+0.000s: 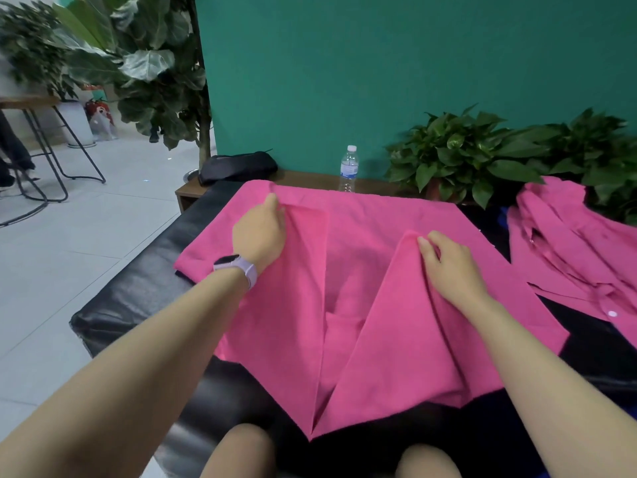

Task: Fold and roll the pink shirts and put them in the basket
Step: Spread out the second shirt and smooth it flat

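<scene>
**Both hands folding a shirt on the bench**

Knees (241,450) show at the bottom edge, right against the near edge of a black bench (138,291). Spread across the bench is a pink shirt (362,270), its near hem hanging over that edge. Left hand (260,232), with a watch (236,267) on the wrist, pinches a fold of the shirt near the far left corner. Right hand (451,267) grips another fold toward the middle, thumb and fingers curled round the raised cloth. Between the two folds the fabric lies flat.

At the right end of the bench sits a second shirt (579,243), crumpled, with a white button showing. Behind the far edge runs a wooden ledge (310,177) carrying a bottle (349,169), a dark pouch (238,167), possibly a case, and leafy plants (475,153).
</scene>
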